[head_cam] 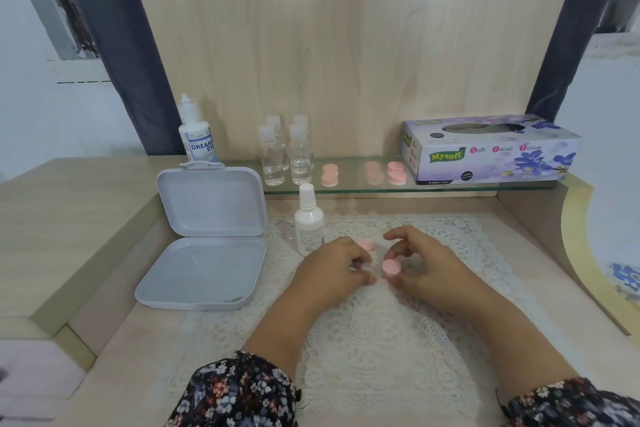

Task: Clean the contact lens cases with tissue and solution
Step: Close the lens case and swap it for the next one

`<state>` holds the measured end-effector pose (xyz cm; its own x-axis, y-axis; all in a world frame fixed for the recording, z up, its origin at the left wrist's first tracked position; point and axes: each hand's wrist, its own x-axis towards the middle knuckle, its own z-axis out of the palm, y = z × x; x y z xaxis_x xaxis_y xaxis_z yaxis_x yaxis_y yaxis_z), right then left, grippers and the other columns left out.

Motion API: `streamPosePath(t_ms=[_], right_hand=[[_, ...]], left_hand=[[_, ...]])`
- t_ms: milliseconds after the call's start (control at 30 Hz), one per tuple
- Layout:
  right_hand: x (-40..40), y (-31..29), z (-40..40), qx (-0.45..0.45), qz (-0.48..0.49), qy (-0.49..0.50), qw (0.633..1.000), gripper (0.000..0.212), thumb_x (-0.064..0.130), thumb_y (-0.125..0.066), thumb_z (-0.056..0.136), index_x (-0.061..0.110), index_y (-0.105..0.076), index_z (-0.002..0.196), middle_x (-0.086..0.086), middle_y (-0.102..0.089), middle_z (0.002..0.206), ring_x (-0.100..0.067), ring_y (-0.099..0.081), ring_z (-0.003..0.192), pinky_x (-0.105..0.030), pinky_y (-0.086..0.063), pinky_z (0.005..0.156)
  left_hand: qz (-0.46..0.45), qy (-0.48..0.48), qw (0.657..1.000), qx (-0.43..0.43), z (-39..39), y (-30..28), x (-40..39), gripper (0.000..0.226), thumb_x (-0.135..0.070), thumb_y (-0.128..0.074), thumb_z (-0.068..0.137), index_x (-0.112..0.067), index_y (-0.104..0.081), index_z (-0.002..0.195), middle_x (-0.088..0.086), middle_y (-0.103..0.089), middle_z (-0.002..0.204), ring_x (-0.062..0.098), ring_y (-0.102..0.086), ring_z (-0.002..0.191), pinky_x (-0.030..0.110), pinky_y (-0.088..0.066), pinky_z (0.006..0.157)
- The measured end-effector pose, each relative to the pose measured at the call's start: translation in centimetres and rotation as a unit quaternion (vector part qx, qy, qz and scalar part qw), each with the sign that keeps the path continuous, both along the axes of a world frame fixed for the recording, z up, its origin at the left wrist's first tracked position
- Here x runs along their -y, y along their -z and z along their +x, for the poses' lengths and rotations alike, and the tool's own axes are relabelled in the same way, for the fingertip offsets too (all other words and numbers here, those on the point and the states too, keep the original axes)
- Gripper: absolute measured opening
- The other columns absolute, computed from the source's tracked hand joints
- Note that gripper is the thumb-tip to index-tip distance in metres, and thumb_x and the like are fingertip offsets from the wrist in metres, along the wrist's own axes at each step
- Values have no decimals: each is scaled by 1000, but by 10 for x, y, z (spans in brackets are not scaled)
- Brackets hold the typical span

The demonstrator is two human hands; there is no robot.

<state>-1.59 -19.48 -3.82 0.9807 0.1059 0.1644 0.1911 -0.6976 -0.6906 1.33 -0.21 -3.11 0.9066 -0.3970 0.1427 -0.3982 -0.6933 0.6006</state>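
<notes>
Over the lace mat (363, 322), my left hand (337, 265) grips a contact lens case whose pink cap (365, 245) shows above my fingers. My right hand (420, 262) pinches a second pink round cap (391, 268) between thumb and fingers, just right of the left hand. A white solution bottle (308, 220) stands upright on the mat behind my left hand. The tissue box (491, 149) lies on the glass shelf at the back right. The body of the case is mostly hidden by my fingers.
An open grey plastic box (204, 239) sits left of the mat. On the glass shelf (450, 185) stand several clear small bottles (287, 152) and more pink lens cases (396, 172). A larger lens solution bottle (195, 132) stands at the back left.
</notes>
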Motion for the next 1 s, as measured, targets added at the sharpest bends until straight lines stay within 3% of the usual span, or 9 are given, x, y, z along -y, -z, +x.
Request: streamPosePath(t_ms=[133,267,400,533,600,667,767,900,1000], right_hand=[[0,-3,0,0,-23,23,999,65,50,-76,68,50,-42,124,25,-54,108,-7,-45,111,-38,-38,99],[-3,-2,0,5,-32,32,999,55,45,-75,74,48,-43,119,22,-58,95,-7,-46,105,-36,-40,94],[-2,-2,-2,0,1,12,1000,48,35,-69,79,53,-44,116,29,-61,96,-4,-50,109,-43,-41,99],[-4,-7,-6,-14,-22,-2,1000,72,48,-71,66,60,-33,126,29,-51,117,-10,-44,120,-43,-35,105],[-4,-9,-5,-8,-27,18,999,76,52,-76,67,51,-36,131,23,-51,114,-7,-44,114,-39,-35,103],[-6,-12,-6,-1,-38,30,999,70,47,-77,72,42,-40,131,24,-53,104,-2,-44,106,-36,-34,101],[-6,-12,-6,1,-38,31,999,58,41,-74,78,43,-42,126,24,-57,95,7,-43,102,-37,-36,102],[-5,-9,-5,6,-11,11,1000,48,37,-70,81,50,-44,119,29,-61,94,-3,-48,109,-42,-38,102],[-5,-8,-6,15,25,1,1000,45,30,-71,81,47,-49,117,29,-61,99,-5,-50,112,-35,-38,99]], left_hand=[[7,2,1000,4,0,-1,0,29,-34,-72,81,-25,-68,109,-13,-55,97,8,-55,91,31,-48,83],[7,5,1000,3,1,-1,0,29,-34,-71,82,-24,-68,110,-13,-55,97,8,-56,91,31,-48,83],[3,2,1000,1,1,0,0,29,-34,-71,82,-25,-68,109,-14,-55,96,6,-55,90,27,-46,79],[2,2,1000,3,2,0,0,29,-34,-72,82,-25,-68,109,-15,-54,95,6,-54,89,25,-46,79],[2,3,1000,2,1,0,0,30,-33,-72,81,-24,-68,110,-14,-55,96,6,-55,90,27,-47,81],[4,4,1000,4,1,-1,0,30,-34,-72,81,-25,-68,110,-12,-56,98,8,-56,92,31,-48,83],[2,3,1000,1,0,-1,0,30,-33,-71,81,-25,-68,110,-11,-57,99,8,-56,92,31,-49,83],[1,3,1000,-1,0,-1,0,29,-33,-71,82,-25,-68,109,-11,-56,98,8,-56,91,31,-48,83],[4,2,1000,-2,-1,-2,0,29,-33,-71,82,-25,-68,109,-12,-55,97,8,-56,91,31,-49,83]])
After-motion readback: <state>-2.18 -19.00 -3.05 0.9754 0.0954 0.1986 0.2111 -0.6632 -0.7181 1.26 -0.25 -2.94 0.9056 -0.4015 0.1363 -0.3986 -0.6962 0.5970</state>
